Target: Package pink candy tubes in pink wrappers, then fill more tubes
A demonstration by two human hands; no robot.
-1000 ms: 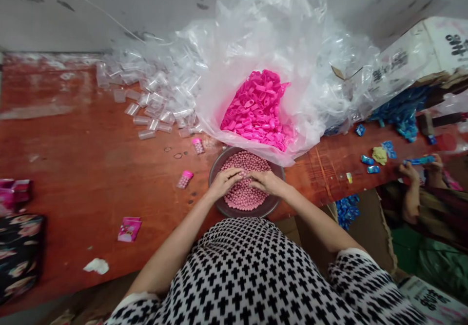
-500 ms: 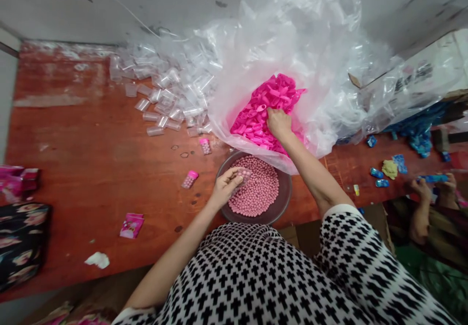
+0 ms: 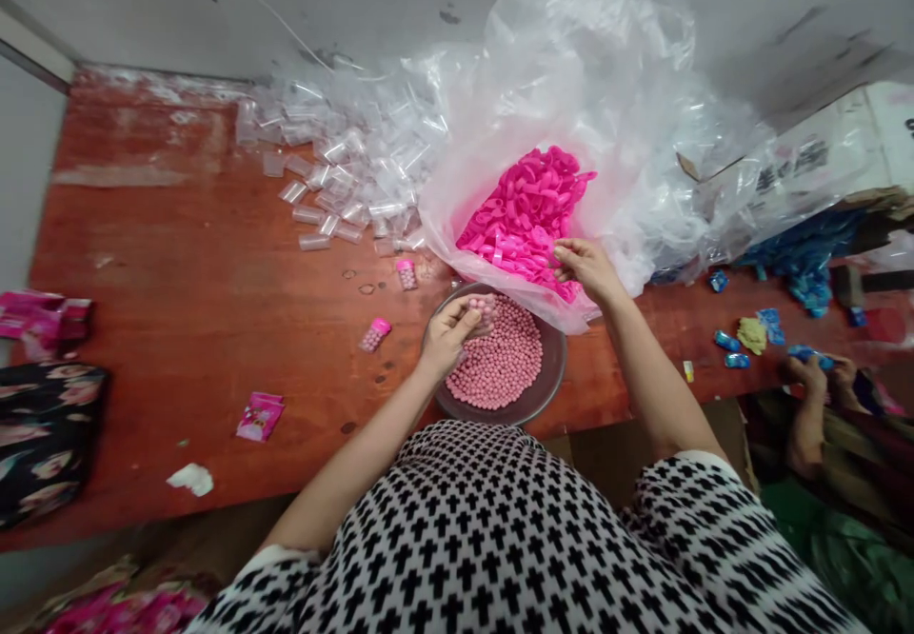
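Note:
My left hand (image 3: 444,339) is closed around a small clear plastic bottle (image 3: 483,307) filled with pink balls, held over the left side of a dark bowl (image 3: 553,367). The bowl is full of loose pink balls (image 3: 500,365). At the right edge of a heap of bright pink plastic caps (image 3: 532,201) in a clear bag (image 3: 457,163), my right hand (image 3: 586,267) has its fingers pinched together. Whatever is between those fingertips blends with the caps behind. Two filled bottles with pink caps, one standing (image 3: 407,274) and one lying (image 3: 375,334), are left of the bowl.
Many clear empty bottles (image 3: 335,182) lie heaped by the wall. To the left are a pink packet (image 3: 260,416), a white scrap (image 3: 191,479) and a black floral bag (image 3: 49,444). Another person's hands (image 3: 814,377) hold a blue packet at the right.
My right hand has drawn back from inside the cap heap toward its right edge. My left hand has raised the bottle slightly, still over the bowl. The view has shifted a little.

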